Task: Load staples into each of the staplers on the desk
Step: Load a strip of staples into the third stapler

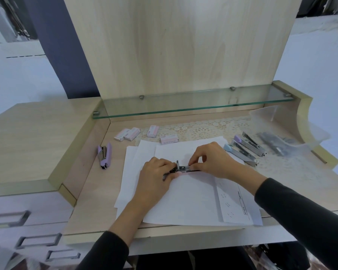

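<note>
While my left hand [156, 173] grips the opened stapler [180, 169] on the papers [183, 201], midway between the desk's [98, 191] side edges, my right hand [213, 162] pinches its right end. I judge two faults likely: a skewed strip jams the channel, or the spring pusher snaps onto a fingertip.

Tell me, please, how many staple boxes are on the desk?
4 boxes: two side by side back left, a third right of them, the fourth by the papers' far edge. None seem hidden.
</note>
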`<state>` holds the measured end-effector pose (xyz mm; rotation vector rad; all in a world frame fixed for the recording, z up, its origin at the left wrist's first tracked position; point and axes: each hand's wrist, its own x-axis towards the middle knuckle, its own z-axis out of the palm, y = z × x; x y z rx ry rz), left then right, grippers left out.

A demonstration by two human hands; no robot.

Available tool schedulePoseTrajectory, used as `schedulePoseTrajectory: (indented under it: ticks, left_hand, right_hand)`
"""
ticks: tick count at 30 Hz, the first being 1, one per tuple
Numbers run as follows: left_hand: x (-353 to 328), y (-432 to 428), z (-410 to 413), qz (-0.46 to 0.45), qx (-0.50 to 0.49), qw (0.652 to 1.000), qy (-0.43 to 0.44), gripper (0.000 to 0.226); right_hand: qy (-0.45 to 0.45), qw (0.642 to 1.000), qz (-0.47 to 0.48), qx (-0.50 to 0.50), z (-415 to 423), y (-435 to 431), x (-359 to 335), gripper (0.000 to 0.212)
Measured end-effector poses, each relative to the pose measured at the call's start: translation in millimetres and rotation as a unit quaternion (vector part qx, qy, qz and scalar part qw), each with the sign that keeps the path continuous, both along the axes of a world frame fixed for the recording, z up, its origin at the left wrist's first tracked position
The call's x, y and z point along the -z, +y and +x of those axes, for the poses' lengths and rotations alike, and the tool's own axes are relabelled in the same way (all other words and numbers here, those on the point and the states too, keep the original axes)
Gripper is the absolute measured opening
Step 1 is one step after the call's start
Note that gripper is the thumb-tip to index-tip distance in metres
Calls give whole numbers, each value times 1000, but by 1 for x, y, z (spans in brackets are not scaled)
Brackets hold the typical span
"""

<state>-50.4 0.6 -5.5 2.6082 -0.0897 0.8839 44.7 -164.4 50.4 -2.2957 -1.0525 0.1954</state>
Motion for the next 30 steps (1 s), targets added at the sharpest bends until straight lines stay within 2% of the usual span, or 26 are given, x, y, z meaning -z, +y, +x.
schedulePoseTrajectory:
  ticks: [4, 10, 14, 18, 23, 27, 30]
  left_hand:
    - [2, -1, 0, 0, -4, 1000, -3, 17]
    - [3, 0, 1, -8, -1, 1000, -9, 17]
    - [4, 0, 1, -7, -2, 1000, -7, 23]
    - [2, 0, 1, 0, -2, 1000, -7, 19]
    - [1, 0, 1, -3, 4, 1000, -7, 33]
    - [1, 0, 1, -14, 2, 1000, 0, 28]
    - [3, 0, 1, -16, 3, 1000, 3, 27]
  right_hand:
    - [59, 998, 26, 3, 1, -1, -4, 3]
    - [7, 1000, 7, -11, 5, 4, 2, 12]
    - [-9, 999, 7, -32, 5, 4, 3, 19]
    - [-14, 999, 8, -42, 5, 3, 3, 19]
    - [34, 999, 11, -40, 9, 1, 3, 9]
    - [98, 994, 41, -9, 13, 0, 3, 9]
    - [104, 993, 60, 1, 12, -3, 1, 12]
